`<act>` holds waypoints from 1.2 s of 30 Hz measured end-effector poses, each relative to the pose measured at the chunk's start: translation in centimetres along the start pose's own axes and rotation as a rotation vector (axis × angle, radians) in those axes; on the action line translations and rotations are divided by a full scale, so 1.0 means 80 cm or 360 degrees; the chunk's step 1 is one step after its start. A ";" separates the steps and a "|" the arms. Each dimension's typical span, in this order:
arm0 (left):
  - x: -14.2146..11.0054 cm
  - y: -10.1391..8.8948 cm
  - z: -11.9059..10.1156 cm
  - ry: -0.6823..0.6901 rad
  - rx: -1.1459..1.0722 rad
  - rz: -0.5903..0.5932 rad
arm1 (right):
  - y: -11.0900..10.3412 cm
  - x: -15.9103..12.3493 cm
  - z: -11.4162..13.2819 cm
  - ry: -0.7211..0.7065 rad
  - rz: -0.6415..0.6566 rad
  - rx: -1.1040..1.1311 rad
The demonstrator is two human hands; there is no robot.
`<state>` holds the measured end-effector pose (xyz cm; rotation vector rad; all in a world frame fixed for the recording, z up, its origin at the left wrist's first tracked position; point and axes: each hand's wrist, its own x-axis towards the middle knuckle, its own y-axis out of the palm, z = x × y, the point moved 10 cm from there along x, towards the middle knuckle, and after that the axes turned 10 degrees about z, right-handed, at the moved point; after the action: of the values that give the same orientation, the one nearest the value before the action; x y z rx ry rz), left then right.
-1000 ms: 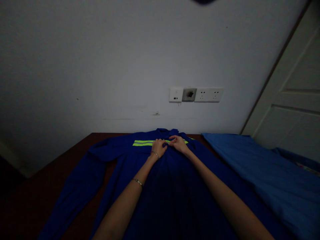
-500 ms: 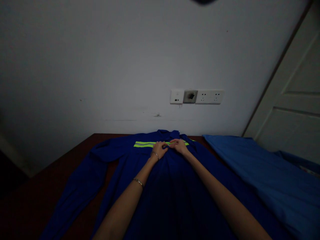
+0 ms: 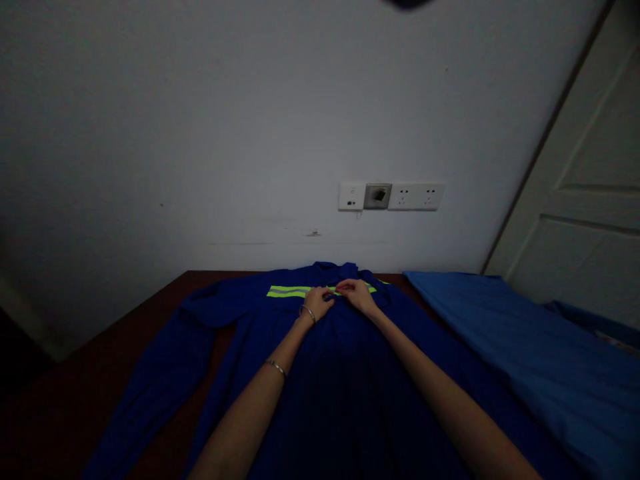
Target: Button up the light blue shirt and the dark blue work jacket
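A dark blue work jacket [image 3: 300, 373] lies spread out with its collar toward the wall and one sleeve out to the left. A yellow-green and silver reflective strip [image 3: 287, 292] crosses its chest. My left hand [image 3: 319, 302] is closed in a pinch on the jacket's front at this strip. Close beside it, my right hand [image 3: 356, 293] pinches the front edge too, thumb and fingertips together. The small spot between the fingertips is too dark to make out. Two thin bracelets circle my left wrist and forearm.
The jacket rests on a dark red-brown table [image 3: 165, 293] against a pale wall [image 3: 225, 133]. A lighter blue cloth [image 3: 505, 333] lies to the right. Sockets [image 3: 415, 197] are set in the wall, and a panelled door [image 3: 580, 200] stands at the right.
Both hands stay at the chest strip with only small finger movements. My right hand's fingertips have shifted slightly. The view has tilted a little; the jacket lies as before.
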<state>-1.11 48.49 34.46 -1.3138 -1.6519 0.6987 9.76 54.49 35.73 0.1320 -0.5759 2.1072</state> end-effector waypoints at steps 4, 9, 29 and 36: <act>0.002 0.005 0.006 -0.0035 -0.0063 0.0050 | -0.025 0.002 0.022 -0.0031 -0.0128 0.0041; 0.004 0.010 0.013 -0.0047 -0.0138 0.0070 | -0.039 -0.008 0.061 -0.0036 -0.0230 0.0356; -0.068 -0.080 0.106 -0.0408 -0.0757 -0.0158 | 0.045 -0.029 0.108 0.0096 0.0142 0.0542; -0.106 -0.085 0.116 -0.0369 -0.0733 -0.0176 | 0.122 -0.021 0.089 -0.0147 0.0428 -0.0227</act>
<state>-12.06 39.36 33.57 -1.4830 -2.1463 0.4279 1.97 45.41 38.09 0.0743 -0.8363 2.3186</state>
